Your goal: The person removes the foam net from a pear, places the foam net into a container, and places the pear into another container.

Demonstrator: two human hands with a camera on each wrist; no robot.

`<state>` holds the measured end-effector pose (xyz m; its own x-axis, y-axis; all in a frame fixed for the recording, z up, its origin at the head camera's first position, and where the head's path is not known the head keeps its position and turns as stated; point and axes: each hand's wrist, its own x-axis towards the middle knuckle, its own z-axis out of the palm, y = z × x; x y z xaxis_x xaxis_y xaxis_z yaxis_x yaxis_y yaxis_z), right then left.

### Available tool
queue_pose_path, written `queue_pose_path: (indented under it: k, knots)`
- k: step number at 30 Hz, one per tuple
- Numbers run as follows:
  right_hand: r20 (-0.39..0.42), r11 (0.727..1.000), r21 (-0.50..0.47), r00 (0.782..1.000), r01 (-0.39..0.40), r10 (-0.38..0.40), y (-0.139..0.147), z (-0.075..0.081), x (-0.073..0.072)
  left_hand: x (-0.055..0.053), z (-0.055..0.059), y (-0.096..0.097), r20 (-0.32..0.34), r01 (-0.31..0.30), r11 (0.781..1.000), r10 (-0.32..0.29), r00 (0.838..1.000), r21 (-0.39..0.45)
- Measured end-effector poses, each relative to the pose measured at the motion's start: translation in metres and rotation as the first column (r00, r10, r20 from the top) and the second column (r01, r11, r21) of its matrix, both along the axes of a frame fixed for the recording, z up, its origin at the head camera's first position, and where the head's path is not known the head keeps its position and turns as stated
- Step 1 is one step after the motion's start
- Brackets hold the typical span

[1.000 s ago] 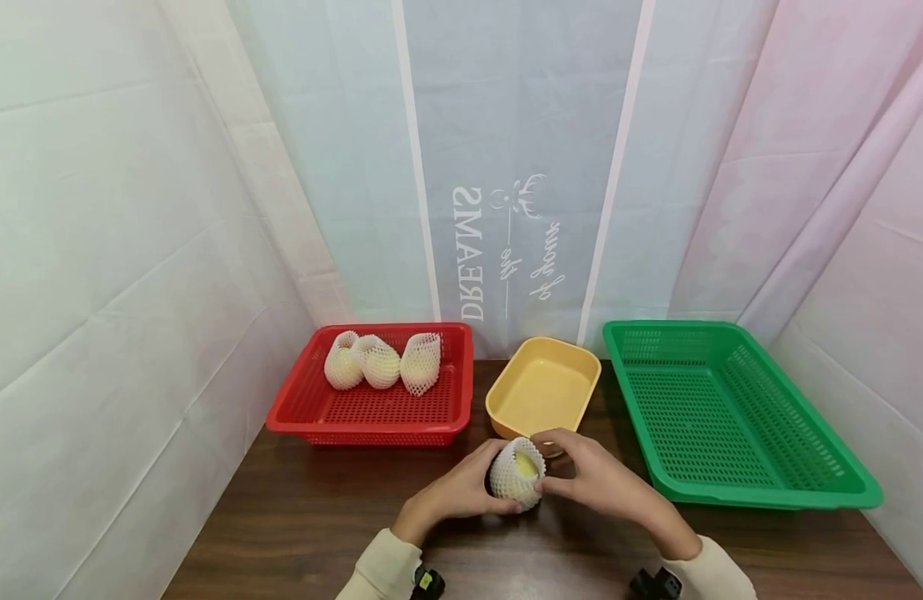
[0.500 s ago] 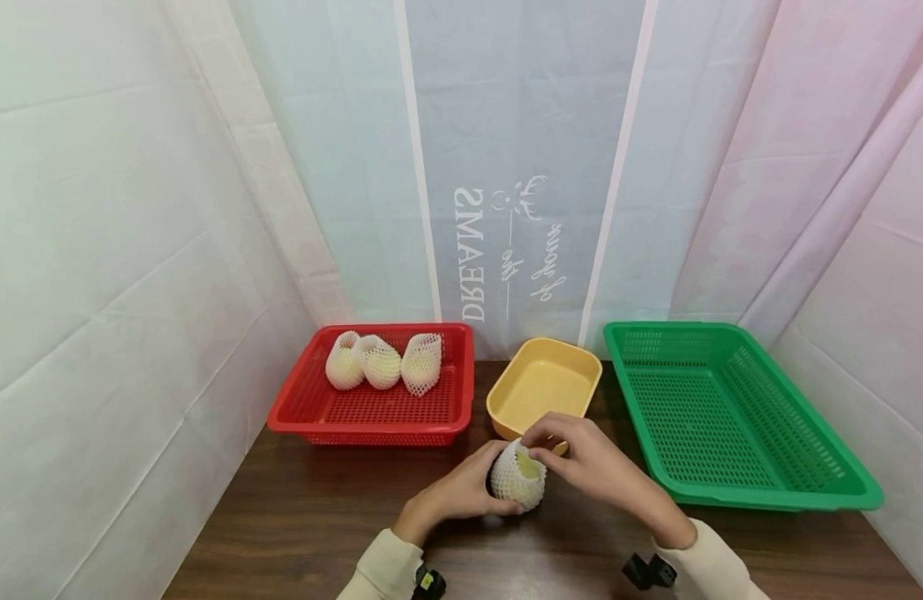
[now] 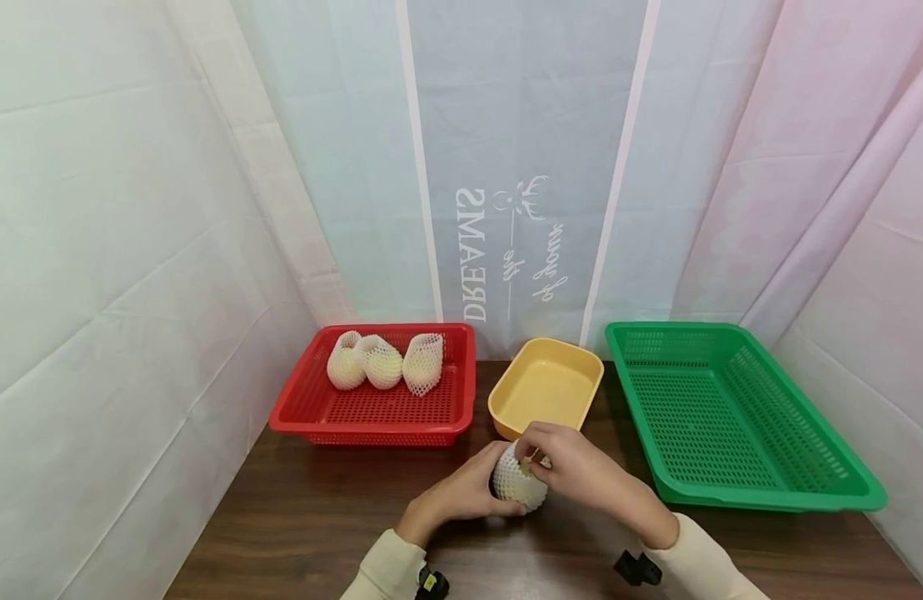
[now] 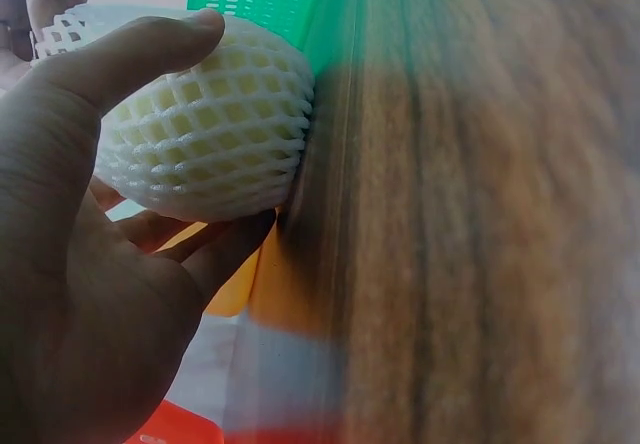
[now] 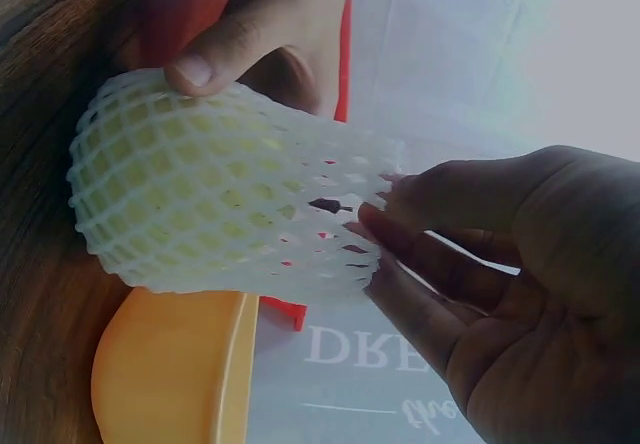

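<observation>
A pale yellow pear (image 5: 190,189) stands on the table inside a white foam net (image 3: 520,490); its brown stem (image 5: 327,205) shows through the mesh in the right wrist view. My left hand (image 3: 465,486) grips the netted pear from the left, thumb (image 4: 150,54) on the near side and fingers around the far side. With its thumb and fingers, my right hand (image 3: 581,467) pinches the open upper edge of the net, which stretches up past the fruit in the right wrist view.
At the left, a red basket (image 3: 371,429) holds 3 netted fruits (image 3: 381,364). A yellow tray (image 3: 546,392) stands just behind the hands. The large green basket (image 3: 701,417) is at the right. A printed curtain (image 3: 521,125) hangs behind the table.
My right hand has moved from the net's right side onto its upper opening and now pinches the edge. The left hand keeps its grip in the same spot.
</observation>
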<state>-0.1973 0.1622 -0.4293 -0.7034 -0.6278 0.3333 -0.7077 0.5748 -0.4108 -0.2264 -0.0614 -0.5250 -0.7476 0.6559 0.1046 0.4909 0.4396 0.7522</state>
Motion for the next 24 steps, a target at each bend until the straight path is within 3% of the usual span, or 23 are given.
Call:
queue_pose_path:
  k: [5, 12, 24]
  knots:
    - [-0.042, 0.998, 0.054, 0.999, 0.024, -0.022, -0.002, -0.003, -0.001, -0.001, -0.001, -0.001, 0.009, -0.001, 1.0, 0.001, 1.0, 0.001]
    - [-0.02, 0.989, 0.141, 0.999, 0.031, -0.029, -0.006, -0.008, -0.002, -0.002, -0.003, -0.001, 0.018, 0.018, 1.0, -0.018, 1.0, 0.01]
    - [-0.055, 0.971, 0.237, 0.998, 0.036, -0.023, -0.01, -0.013, -0.001, -0.002, -0.005, 0.0, 0.041, 0.017, 1.0, -0.018, 0.999, 0.022]
